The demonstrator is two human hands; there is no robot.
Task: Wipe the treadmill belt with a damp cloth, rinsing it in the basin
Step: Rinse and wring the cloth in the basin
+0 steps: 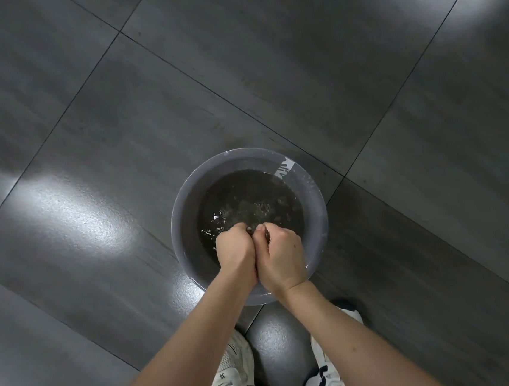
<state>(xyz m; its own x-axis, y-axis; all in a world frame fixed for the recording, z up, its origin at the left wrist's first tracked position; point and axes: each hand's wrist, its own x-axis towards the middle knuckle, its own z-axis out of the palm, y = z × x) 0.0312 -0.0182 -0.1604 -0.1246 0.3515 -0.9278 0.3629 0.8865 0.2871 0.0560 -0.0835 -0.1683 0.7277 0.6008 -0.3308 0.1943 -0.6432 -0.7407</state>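
Where the two fists press side by side, the entries run as follows. Left hand [235,250]: fingers curled tight and turned down toward the water, its inner edge touching the right hand. Right hand [281,258]: likewise clenched, thumb folded over the top. Cloth [267,235]: a dark, wet sliver showing only at the fingertips between the two hands, gripped by both; the rest of it is hidden inside the fists. Basin [185,199]: round, grey and translucent, directly beneath both hands, with its near rim under the wrists and its far rim well ahead of the knuckles. Water [247,193]: dark, filling the basin's lower part, rippled and glinting just beyond the fingertips; whether the fingertips touch its surface cannot be told. Floor [115,113]: large grey tiles with thin dark joints, spreading out on every side of the hands, with bright patches of reflected light to the left and to the far right. Left shoe [234,381] and right shoe [330,378]: white trainers with dark markings, behind the hands and below the forearms, one under each arm.
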